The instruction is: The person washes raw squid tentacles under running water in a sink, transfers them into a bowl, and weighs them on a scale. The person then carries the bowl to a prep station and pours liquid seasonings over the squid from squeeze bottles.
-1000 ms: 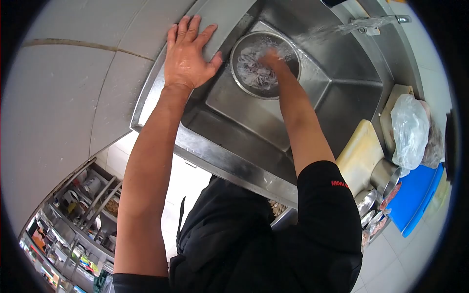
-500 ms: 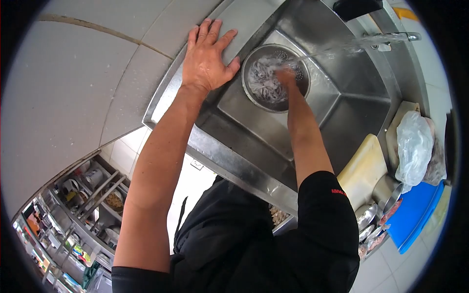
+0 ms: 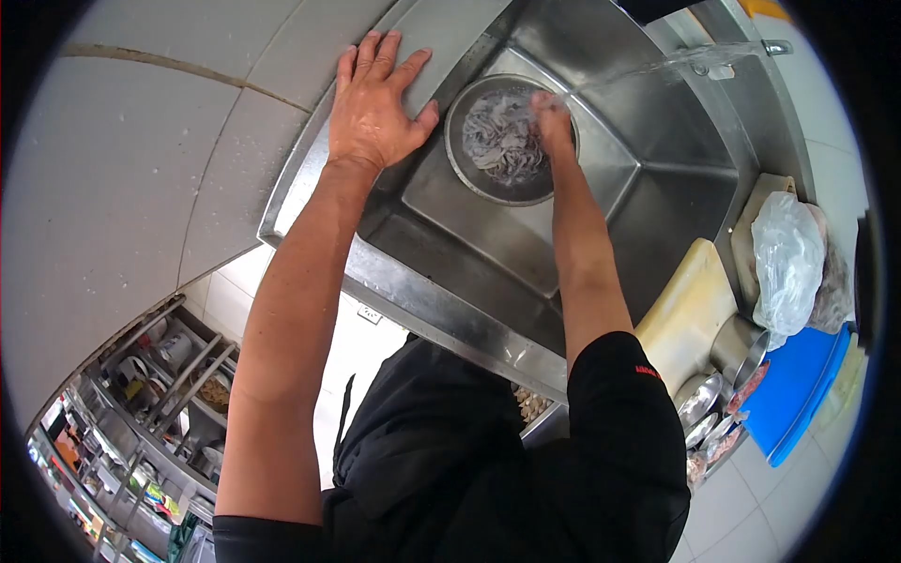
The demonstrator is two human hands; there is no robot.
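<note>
A round metal colander (image 3: pixel 457 164) sits in the steel sink (image 3: pixel 479 242), holding a wet heap of pale grey strips (image 3: pixel 502 141) whose kind I cannot make out. My right hand (image 3: pixel 552 120) is inside the colander's right side, touching the heap's edge. Its fingers look curled in, and what they hold, if anything, is hidden. Water (image 3: pixel 648 68) streams from the tap (image 3: pixel 777 47) down to that hand. On the ledge left of the sink, my left hand (image 3: pixel 374 108) lies flat with fingers spread, holding nothing.
Right of the sink are a yellowish cutting board (image 3: pixel 690 296), a metal pot (image 3: pixel 737 345), a clear plastic bag (image 3: pixel 786 263) and a blue board (image 3: pixel 798 394). Grey tiles (image 3: pixel 122 169) cover the left side. Below them, a shelf rack (image 3: pixel 169 394) holds containers.
My right hand has shifted from amid the strips to the colander's right side. The strips look more spread and darker. The whole view has shifted slightly; my left hand stays on the ledge.
</note>
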